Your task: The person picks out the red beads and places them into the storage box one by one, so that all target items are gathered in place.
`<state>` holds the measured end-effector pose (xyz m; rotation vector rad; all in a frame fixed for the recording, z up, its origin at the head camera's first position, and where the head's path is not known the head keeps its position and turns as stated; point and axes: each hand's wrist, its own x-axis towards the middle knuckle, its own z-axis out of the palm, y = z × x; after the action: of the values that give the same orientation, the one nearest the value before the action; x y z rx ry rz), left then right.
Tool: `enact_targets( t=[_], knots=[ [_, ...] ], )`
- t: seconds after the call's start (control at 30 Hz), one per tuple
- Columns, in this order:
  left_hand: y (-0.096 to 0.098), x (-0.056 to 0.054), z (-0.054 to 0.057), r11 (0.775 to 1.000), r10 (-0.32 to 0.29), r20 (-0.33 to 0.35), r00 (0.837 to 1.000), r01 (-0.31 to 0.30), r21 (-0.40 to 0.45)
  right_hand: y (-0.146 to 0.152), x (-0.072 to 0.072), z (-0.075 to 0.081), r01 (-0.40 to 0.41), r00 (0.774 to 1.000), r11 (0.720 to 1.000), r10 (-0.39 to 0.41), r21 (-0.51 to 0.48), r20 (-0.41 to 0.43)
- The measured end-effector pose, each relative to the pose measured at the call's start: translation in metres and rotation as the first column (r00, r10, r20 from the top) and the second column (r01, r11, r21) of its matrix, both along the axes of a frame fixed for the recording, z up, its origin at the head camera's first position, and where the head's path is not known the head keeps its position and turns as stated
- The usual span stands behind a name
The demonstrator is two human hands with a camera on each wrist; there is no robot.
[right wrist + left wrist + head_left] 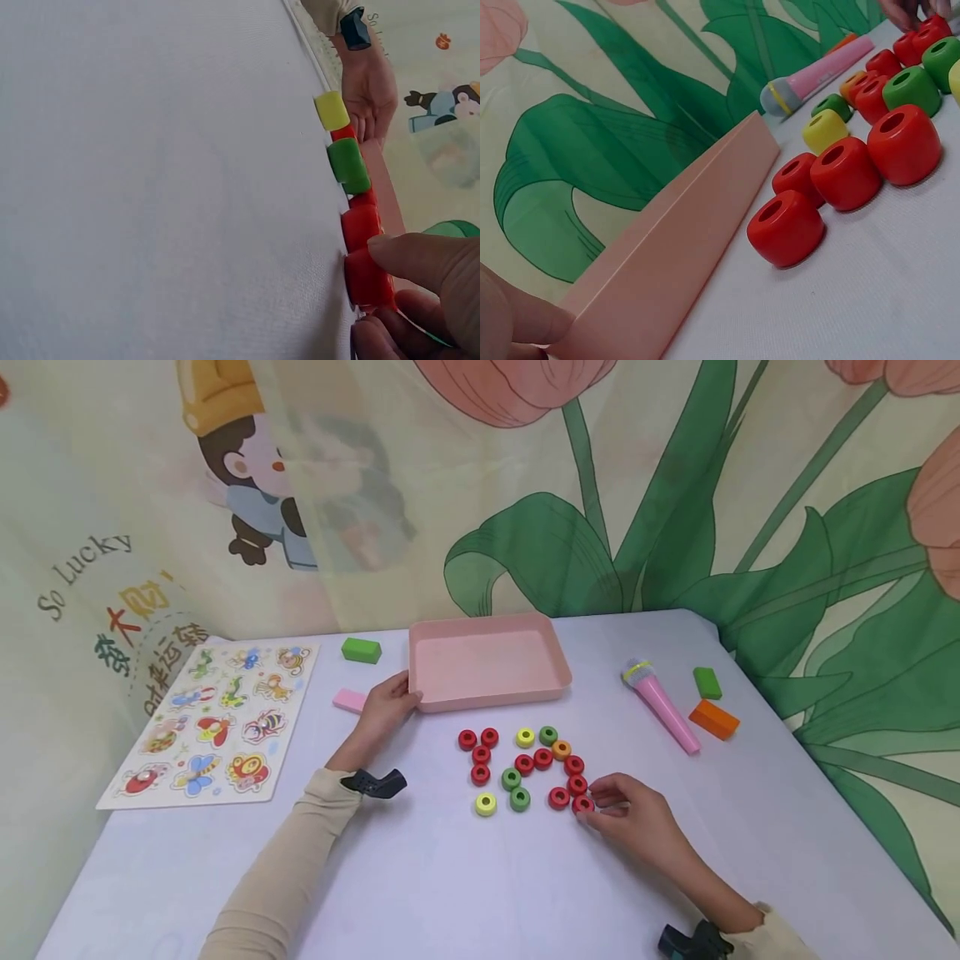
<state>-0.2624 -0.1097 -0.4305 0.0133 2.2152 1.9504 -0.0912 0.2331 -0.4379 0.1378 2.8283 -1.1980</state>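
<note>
A shallow pink tray point(487, 662) lies at the far side of the table, and my left hand point(384, 710) grips its near left corner. In the left wrist view, the thumb point(536, 319) lies against the tray's wall. My right hand point(633, 818) pinches a red bead point(582, 805) at the near right end of a bead pattern, with thumb and fingers on either side of it in the right wrist view. Red, green, yellow and orange beads with holes on top stand in front of the tray; a yellow bead point(486, 804) and a green bead point(519, 799) are nearest the front.
A sticker board point(225, 727) with insect pictures lies at left. Near it are a green block point(362, 650) and a pink block point(348, 700). At right lie a pink toy microphone point(663, 706), another green block point(707, 683) and an orange block point(714, 719). A printed curtain hangs behind.
</note>
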Motion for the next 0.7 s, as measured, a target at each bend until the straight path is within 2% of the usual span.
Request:
enact_targets(
  t=[0.2,0.33,0.53,0.7],
  knots=[
    [0.001,0.001,0.0,1.0,0.01,0.029,1.0,-0.01,0.003,-0.001,0.002,0.0,-0.048,0.998,0.998,0.05,0.031,-0.039],
    [0.001,0.0,0.001,1.0,0.02,0.053,0.998,-0.021,0.007,0.001,-0.004,0.005,-0.101,0.995,0.994,0.102,0.05,-0.016],
    [-0.001,-0.005,0.002,1.0,0.025,0.068,0.997,-0.025,0.009,0.006,-0.015,0.014,-0.218,0.976,0.974,0.219,0.07,-0.007],
    [0.0,-0.006,0.001,0.999,0.024,0.078,0.997,-0.026,0.025,0.008,-0.017,0.018,-0.244,0.97,0.968,0.241,0.066,0.041]
  ],
)
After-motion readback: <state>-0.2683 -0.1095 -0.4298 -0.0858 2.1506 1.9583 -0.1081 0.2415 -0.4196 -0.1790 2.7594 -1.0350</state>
